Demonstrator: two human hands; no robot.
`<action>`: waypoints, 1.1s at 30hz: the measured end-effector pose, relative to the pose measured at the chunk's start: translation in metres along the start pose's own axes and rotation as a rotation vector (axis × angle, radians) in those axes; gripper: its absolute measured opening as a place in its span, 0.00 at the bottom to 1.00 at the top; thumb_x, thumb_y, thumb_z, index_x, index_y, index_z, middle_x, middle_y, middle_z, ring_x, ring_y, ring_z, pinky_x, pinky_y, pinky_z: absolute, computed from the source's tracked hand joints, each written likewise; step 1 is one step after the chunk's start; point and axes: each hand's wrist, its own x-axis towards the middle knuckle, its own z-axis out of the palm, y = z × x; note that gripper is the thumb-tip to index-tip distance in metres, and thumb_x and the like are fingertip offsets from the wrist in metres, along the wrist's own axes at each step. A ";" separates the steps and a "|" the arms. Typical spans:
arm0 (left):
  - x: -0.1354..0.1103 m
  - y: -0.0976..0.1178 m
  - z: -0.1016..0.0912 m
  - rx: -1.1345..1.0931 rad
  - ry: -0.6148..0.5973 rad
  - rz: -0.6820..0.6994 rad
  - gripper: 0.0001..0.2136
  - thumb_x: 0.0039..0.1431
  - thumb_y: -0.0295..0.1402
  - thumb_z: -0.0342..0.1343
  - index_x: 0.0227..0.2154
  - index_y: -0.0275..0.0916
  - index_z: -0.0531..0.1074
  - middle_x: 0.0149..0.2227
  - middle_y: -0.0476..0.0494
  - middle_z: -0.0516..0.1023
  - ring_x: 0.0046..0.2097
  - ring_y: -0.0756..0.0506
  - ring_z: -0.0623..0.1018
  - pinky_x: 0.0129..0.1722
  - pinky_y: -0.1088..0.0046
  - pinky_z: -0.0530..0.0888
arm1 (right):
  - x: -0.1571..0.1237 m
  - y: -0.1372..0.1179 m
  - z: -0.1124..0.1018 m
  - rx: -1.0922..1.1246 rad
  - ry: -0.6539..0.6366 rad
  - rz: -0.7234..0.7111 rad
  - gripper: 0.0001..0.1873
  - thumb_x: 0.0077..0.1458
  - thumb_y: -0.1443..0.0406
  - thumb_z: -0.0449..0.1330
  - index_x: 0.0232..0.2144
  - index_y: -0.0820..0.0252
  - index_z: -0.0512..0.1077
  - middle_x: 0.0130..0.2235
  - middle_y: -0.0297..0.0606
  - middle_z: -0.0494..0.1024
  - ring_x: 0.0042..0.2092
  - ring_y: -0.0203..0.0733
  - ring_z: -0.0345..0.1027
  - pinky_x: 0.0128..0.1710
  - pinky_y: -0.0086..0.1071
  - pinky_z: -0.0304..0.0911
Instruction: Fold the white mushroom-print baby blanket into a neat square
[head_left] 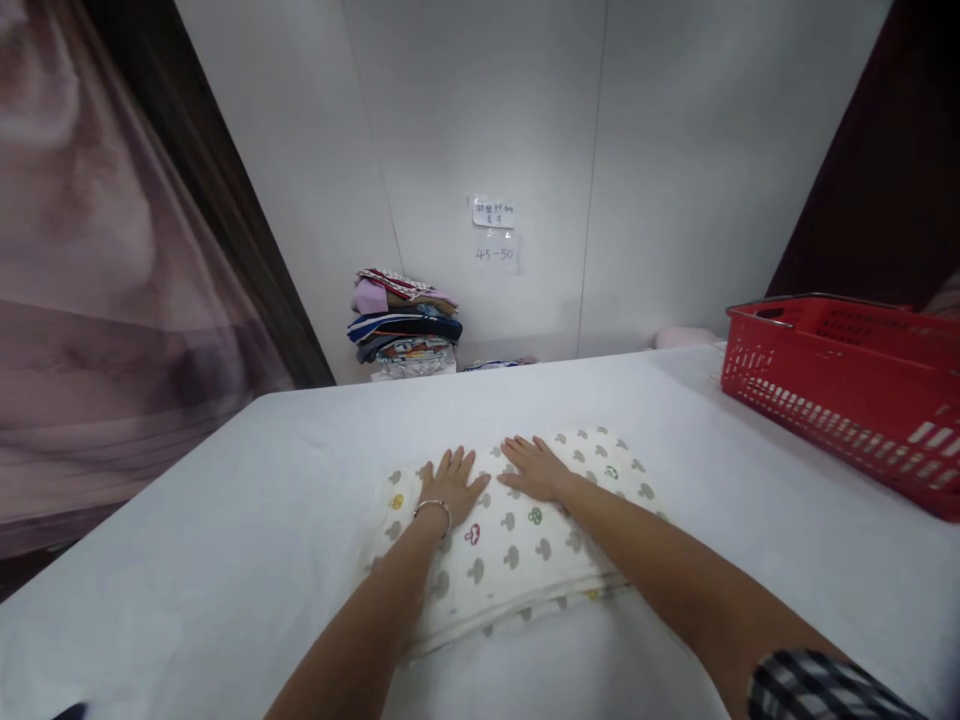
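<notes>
A folded cream cloth (525, 560) printed with small grey and coloured mushrooms lies on the white table (225, 520) in front of me. Both my hands rest flat on its far half, fingers stretched out. My left hand (448, 482), with a thin bracelet on the wrist, lies on the cloth's left part. My right hand (536, 469) lies just beside it, towards the middle. Neither hand holds anything.
A red plastic basket (840, 385) stands at the table's right edge. A stack of folded clothes (405, 320) sits against the white wall behind the table, below two small paper notes (493, 230). A brownish curtain (105, 300) hangs on the left.
</notes>
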 end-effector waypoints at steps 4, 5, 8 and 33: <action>0.000 -0.005 0.000 -0.015 0.001 0.005 0.33 0.56 0.54 0.29 0.61 0.43 0.45 0.65 0.46 0.41 0.65 0.41 0.41 0.60 0.50 0.40 | -0.006 0.006 -0.003 -0.005 0.011 0.003 0.41 0.55 0.42 0.32 0.63 0.60 0.42 0.65 0.38 0.39 0.65 0.42 0.27 0.61 0.41 0.23; 0.000 -0.005 0.000 -0.018 -0.002 0.006 0.33 0.56 0.54 0.29 0.61 0.43 0.45 0.65 0.46 0.41 0.65 0.41 0.41 0.60 0.49 0.40 | -0.009 0.009 -0.003 -0.017 0.031 0.029 0.42 0.55 0.42 0.32 0.63 0.60 0.43 0.65 0.38 0.38 0.65 0.43 0.26 0.60 0.42 0.22; 0.001 -0.002 -0.004 -0.022 -0.009 0.005 0.33 0.56 0.54 0.30 0.62 0.43 0.45 0.65 0.47 0.40 0.65 0.41 0.40 0.60 0.49 0.39 | -0.016 0.018 -0.004 -0.038 0.065 0.153 0.43 0.54 0.41 0.31 0.63 0.60 0.42 0.65 0.37 0.35 0.65 0.45 0.24 0.60 0.45 0.21; -0.091 -0.046 -0.018 0.056 0.038 -0.030 0.30 0.57 0.51 0.35 0.61 0.44 0.49 0.65 0.46 0.44 0.65 0.41 0.42 0.59 0.49 0.43 | -0.145 0.056 -0.017 -0.110 0.095 0.356 0.38 0.56 0.44 0.35 0.62 0.57 0.45 0.65 0.37 0.39 0.65 0.45 0.27 0.61 0.45 0.27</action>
